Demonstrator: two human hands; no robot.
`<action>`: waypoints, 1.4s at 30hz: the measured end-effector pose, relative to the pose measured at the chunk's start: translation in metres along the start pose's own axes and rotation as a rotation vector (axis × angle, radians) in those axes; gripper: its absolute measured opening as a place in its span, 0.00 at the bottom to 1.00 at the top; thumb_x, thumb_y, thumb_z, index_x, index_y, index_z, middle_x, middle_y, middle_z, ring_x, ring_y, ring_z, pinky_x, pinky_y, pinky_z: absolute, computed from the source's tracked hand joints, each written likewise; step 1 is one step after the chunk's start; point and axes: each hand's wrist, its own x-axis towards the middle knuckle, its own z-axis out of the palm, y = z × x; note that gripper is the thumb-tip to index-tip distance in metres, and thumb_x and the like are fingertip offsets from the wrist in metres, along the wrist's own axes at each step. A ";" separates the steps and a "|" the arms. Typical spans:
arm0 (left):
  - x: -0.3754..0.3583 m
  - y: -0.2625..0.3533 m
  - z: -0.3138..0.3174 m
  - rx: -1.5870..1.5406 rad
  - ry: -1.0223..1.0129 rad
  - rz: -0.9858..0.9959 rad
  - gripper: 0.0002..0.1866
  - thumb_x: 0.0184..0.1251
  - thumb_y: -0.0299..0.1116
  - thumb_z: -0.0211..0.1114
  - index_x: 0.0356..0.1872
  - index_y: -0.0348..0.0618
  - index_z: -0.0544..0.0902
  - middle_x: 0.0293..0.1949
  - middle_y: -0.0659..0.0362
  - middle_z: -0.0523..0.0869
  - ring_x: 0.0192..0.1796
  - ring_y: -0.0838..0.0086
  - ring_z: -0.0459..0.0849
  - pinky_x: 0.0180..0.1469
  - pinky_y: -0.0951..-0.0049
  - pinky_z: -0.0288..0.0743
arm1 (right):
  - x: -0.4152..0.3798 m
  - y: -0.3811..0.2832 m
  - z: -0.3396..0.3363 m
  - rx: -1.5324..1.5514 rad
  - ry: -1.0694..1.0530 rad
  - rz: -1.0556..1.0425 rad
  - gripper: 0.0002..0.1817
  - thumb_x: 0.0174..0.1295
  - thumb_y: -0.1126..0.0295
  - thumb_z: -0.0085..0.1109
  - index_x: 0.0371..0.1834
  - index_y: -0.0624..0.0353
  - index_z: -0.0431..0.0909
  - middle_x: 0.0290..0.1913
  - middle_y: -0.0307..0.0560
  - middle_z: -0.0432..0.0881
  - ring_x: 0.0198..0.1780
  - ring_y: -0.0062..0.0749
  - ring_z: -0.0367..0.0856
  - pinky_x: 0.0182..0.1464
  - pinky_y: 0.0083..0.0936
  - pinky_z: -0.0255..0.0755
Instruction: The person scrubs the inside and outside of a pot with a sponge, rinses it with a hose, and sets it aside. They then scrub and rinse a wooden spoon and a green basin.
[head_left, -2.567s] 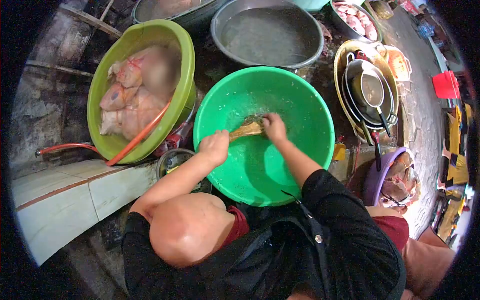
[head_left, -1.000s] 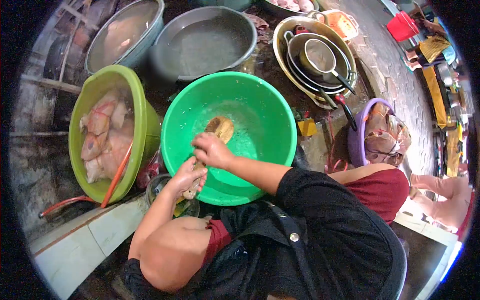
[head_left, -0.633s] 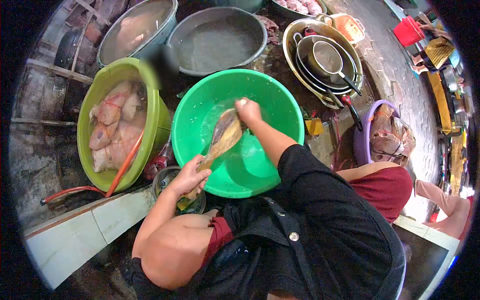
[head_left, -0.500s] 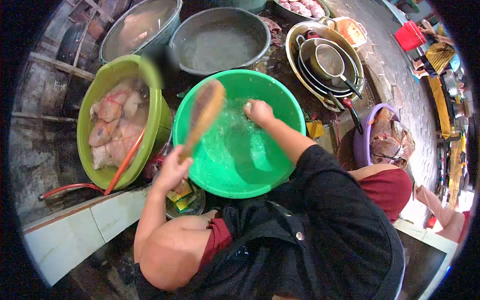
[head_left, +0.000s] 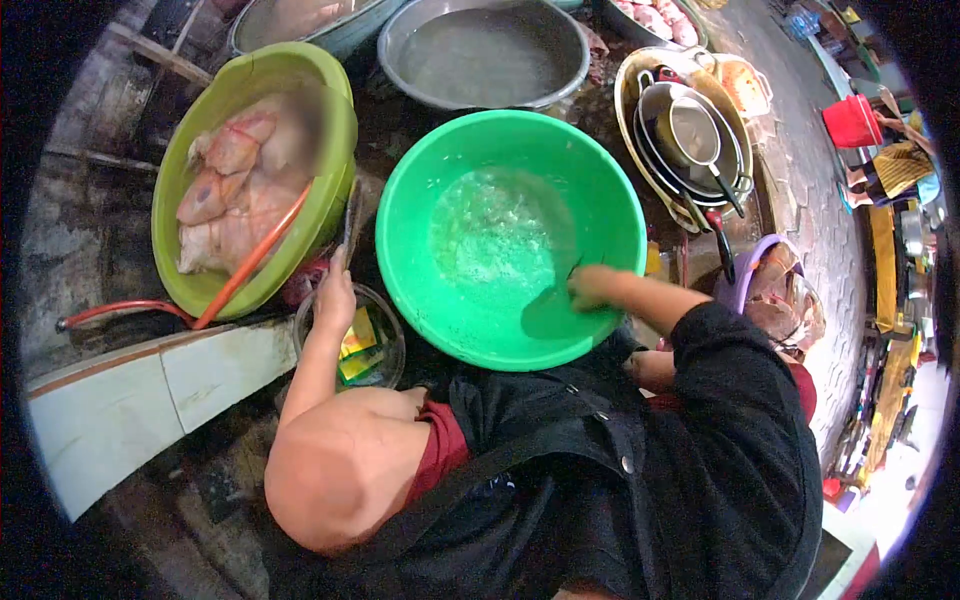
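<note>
My left hand [head_left: 335, 300] is closed around the handle of a wooden spoon [head_left: 352, 215], which stands nearly edge-on between the green basin and the olive tub. The big green basin [head_left: 400, 270] in front of me holds clear, rippling water. Over the basin's right inner wall is my right hand [head_left: 597, 287], its fingers curled and blurred, with a small dark bit at the fingertips; I cannot tell what it grips. Below my left hand, a clear bowl [head_left: 400, 350] contains yellow and green packets [head_left: 360, 348].
Left is an olive tub [head_left: 340, 90] with meat pieces and an orange hose [head_left: 255, 258]. A grey basin [head_left: 575, 75] of water stands behind. Nested pans [head_left: 690, 135] lie at right, near a purple tub [head_left: 735, 290] of meat. Another person's hand is near a red bucket [head_left: 852, 122].
The wooden spoon has swung left, out from over the green basin, and turned edge-on. My right hand has moved from the basin's far side to its near right wall. The view has shifted.
</note>
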 end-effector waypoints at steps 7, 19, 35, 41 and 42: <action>0.009 0.056 0.011 -0.661 -0.102 -0.326 0.16 0.73 0.40 0.51 0.49 0.38 0.78 0.41 0.57 0.79 0.42 0.73 0.78 0.43 0.72 0.74 | 0.030 -0.185 -0.049 1.275 0.117 -0.204 0.34 0.62 0.43 0.46 0.61 0.60 0.70 0.59 0.59 0.74 0.59 0.49 0.72 0.61 0.38 0.65; 0.013 0.051 0.016 -1.391 -0.394 -0.338 0.13 0.71 0.42 0.54 0.50 0.49 0.70 0.43 0.62 0.79 0.42 0.72 0.80 0.40 0.65 0.79 | 0.010 -0.230 -0.102 1.035 0.841 -0.515 0.34 0.53 0.57 0.64 0.59 0.65 0.63 0.52 0.70 0.73 0.54 0.57 0.73 0.57 0.40 0.67; 0.001 0.046 0.021 -1.574 -0.480 -0.439 0.13 0.74 0.45 0.48 0.52 0.53 0.72 0.44 0.63 0.82 0.44 0.74 0.82 0.45 0.68 0.79 | 0.160 -0.172 -0.250 1.487 1.224 0.364 0.36 0.54 0.49 0.61 0.55 0.70 0.65 0.52 0.66 0.75 0.52 0.58 0.76 0.54 0.40 0.71; 0.000 0.053 0.028 -1.612 -0.435 -0.396 0.18 0.74 0.46 0.49 0.59 0.53 0.69 0.46 0.63 0.81 0.47 0.74 0.81 0.46 0.68 0.79 | 0.143 -0.184 -0.165 1.757 0.780 -0.268 0.35 0.63 0.47 0.47 0.66 0.58 0.55 0.65 0.58 0.61 0.66 0.49 0.60 0.66 0.40 0.56; 0.001 0.055 0.030 -1.657 -0.381 -0.400 0.18 0.73 0.45 0.50 0.59 0.52 0.69 0.47 0.62 0.81 0.47 0.73 0.81 0.46 0.68 0.79 | 0.142 -0.191 -0.128 1.585 0.679 -0.401 0.31 0.66 0.49 0.44 0.65 0.58 0.58 0.66 0.59 0.61 0.66 0.48 0.59 0.66 0.41 0.56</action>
